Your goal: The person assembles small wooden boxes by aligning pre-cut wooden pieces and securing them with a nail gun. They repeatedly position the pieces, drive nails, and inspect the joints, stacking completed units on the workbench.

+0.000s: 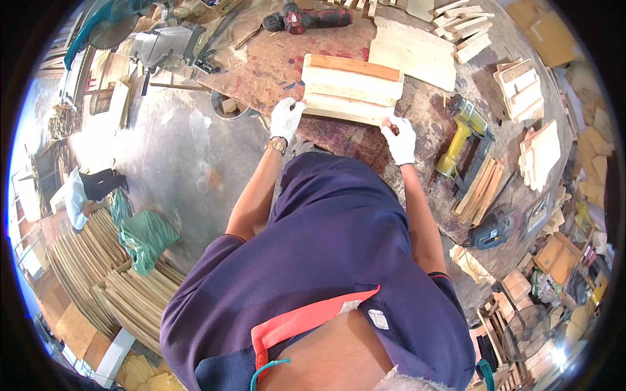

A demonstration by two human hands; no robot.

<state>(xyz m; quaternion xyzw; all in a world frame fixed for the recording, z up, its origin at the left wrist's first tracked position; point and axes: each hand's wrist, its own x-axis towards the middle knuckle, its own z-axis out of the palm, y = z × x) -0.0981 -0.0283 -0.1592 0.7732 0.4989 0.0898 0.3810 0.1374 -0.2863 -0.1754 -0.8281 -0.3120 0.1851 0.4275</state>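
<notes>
Pinching slatted wood panel by near-left corner with gloved left hand, by near-right corner with gloved right hand; both grips narrow, holding panel. Positioned over counter by its near edge, left of yellow nail gun; can't tell if resting or lifted. Just off counter's left edge: round bucket, pale wood block inside.

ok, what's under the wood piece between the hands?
Stained tabletop shows around the wood piece; one corner of the pale board is hidden by it. Whatever lies directly beneath is covered.
</notes>
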